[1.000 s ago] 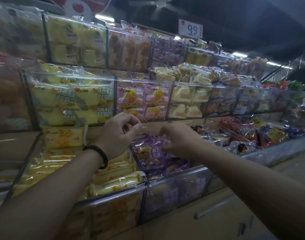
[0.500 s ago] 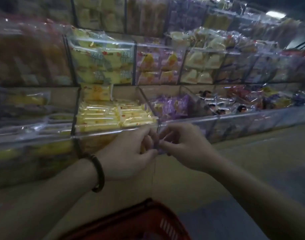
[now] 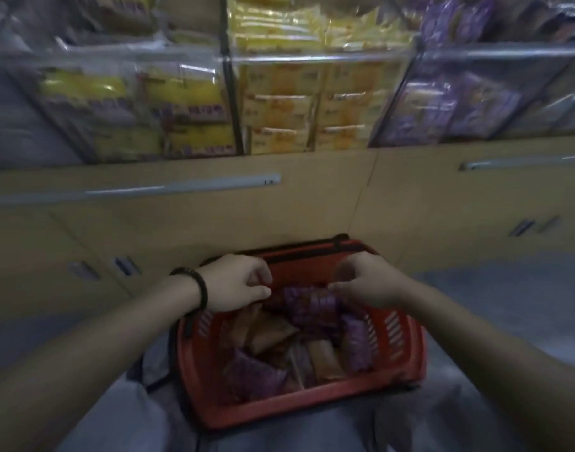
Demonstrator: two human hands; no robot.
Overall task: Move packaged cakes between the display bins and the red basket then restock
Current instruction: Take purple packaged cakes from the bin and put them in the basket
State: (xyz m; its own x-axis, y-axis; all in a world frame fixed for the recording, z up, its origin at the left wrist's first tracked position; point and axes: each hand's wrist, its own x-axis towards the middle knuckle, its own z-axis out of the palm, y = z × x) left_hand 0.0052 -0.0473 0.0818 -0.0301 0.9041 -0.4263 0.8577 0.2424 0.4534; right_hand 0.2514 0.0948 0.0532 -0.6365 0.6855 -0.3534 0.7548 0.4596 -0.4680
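The red basket (image 3: 299,414) sits on the floor below me, holding several purple and tan packaged cakes. Over its far end hangs a purple cake pack (image 3: 312,305), stretched between my two hands. My left hand (image 3: 237,283), with a dark bracelet at the wrist, has curled fingers pinching the pack's left end. My right hand (image 3: 367,282) grips its right end with curled fingers. The exact contact of the left fingertips is in shadow. Above are the display bins: yellow cakes (image 3: 279,106) in the middle, purple cakes (image 3: 442,109) at the right.
A tan cabinet front (image 3: 312,197) with long metal handles (image 3: 142,189) runs under the bins, right behind the basket. Another bin of yellow packs (image 3: 133,106) stands at the left. Grey floor lies to the right of the basket.
My view has dropped from the shelves to the floor. Both hands came down from the purple bin to just over the red basket, still pinching the pack between them.
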